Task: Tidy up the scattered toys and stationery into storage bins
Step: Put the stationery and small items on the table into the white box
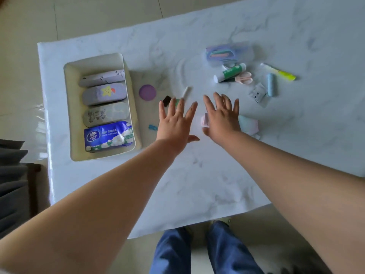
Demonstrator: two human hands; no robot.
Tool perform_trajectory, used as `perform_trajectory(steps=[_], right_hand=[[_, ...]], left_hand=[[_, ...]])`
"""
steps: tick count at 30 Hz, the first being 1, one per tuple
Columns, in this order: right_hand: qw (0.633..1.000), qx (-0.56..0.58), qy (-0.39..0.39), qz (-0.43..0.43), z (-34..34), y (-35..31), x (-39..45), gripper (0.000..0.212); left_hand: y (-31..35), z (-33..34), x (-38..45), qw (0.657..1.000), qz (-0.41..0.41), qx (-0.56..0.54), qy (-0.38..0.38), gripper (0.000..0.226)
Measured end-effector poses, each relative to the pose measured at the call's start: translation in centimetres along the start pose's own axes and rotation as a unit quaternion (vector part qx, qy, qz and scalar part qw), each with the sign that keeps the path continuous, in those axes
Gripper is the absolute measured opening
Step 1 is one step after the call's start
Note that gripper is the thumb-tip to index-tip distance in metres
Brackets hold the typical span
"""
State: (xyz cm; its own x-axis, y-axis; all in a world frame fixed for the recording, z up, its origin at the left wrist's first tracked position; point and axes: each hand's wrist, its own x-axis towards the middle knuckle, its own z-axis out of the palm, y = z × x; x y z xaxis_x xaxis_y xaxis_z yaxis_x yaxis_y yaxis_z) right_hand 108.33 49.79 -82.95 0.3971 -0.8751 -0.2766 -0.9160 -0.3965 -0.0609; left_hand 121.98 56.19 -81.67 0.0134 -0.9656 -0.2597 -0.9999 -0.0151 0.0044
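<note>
My left hand and my right hand hover side by side over the table's middle, fingers spread, holding nothing. A cream storage bin at the left holds a white box, two pencil cases and a blue tissue pack. Near my left fingers lie a purple round lid, a black eraser and a white pen. A small pink item shows between my hands. A pastel green and pink item lies partly hidden behind my right hand.
Farther right lie a clear purple pencil case, a green glue stick, pink scissors, a yellow highlighter, a blue tube and a small packet. A blue clip sits by the bin. My legs stand at the table's near edge.
</note>
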Motion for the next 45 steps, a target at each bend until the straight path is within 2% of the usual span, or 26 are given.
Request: perform_trajectory(steps=[5,14,18,21,27,35,45], right_hand=[[0.998,-0.001,-0.051,0.023,1.1,5.1,-0.9,0.100],[0.997,0.013,-0.071,0.040,4.3,10.1,-1.4,0.096],[0.998,0.007,-0.061,0.034,4.9,10.6,-1.1,0.080],[0.998,0.009,-0.055,0.027,4.9,10.3,-0.7,0.061],[0.998,0.017,-0.061,0.007,3.2,8.9,0.2,0.059],[0.997,0.036,-0.037,-0.060,-1.6,-0.4,2.1,0.062],[0.990,0.020,0.024,-0.140,-4.4,-15.4,3.9,0.064]], left_hand=[[3.2,1.2,2.0,0.999,-0.008,0.000,-0.032,0.109],[7.8,3.2,4.8,0.995,-0.015,0.007,-0.097,0.112],[8.9,3.9,5.3,0.994,-0.022,0.007,-0.108,0.103],[8.9,4.2,5.7,0.996,-0.036,0.016,-0.083,0.092],[7.2,3.0,5.7,0.997,-0.059,0.000,-0.051,0.074],[-1.9,-0.9,2.0,0.993,-0.121,0.005,0.012,0.060],[-14.7,-3.0,-4.2,0.978,-0.209,0.024,0.015,0.068]])
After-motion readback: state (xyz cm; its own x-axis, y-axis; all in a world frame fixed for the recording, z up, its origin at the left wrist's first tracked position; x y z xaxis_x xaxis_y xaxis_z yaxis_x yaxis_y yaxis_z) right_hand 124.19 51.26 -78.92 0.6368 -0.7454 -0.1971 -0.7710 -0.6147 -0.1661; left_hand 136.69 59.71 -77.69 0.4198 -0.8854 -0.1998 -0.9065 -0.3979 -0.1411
